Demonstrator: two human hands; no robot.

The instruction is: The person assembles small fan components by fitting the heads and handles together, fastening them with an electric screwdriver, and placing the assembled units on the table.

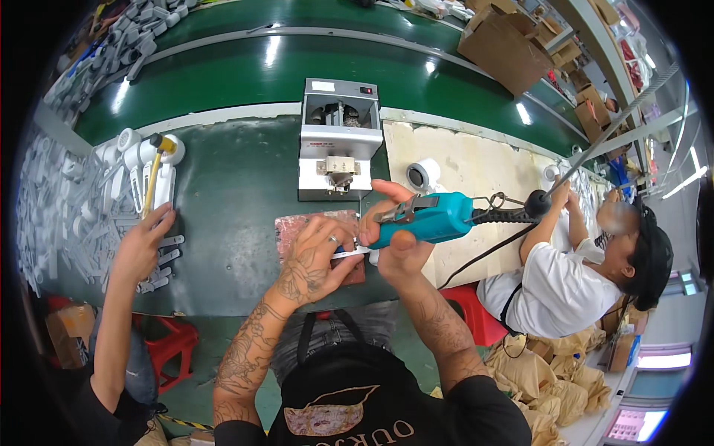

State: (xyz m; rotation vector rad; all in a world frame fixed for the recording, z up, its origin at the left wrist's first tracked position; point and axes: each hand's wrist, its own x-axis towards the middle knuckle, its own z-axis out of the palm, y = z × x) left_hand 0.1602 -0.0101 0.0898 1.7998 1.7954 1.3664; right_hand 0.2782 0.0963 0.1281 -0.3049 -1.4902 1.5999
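Note:
My right hand (401, 260) is wrapped round a teal electric screwdriver (440, 218), held nearly level with its cable end to the right. Its tip points left, toward a small white plastic part (352, 251) with some blue on it. My left hand (312, 253) is closed on that part, pressing it over a worn reddish block (291, 229) on the bench. Fingers cover most of the part, and the driver's tip is hidden. Just beyond my hands stands a grey screw feeder (341, 141) with an open top compartment.
At left, a co-worker's hand (141, 241) holds a yellow-handled hammer (154, 175) beside heaped grey plastic parts (56, 201). A white round piece (424, 175) lies right of the feeder. Another person (565, 290) works at right. A green conveyor (223, 70) runs behind; a cable hangs from the screwdriver.

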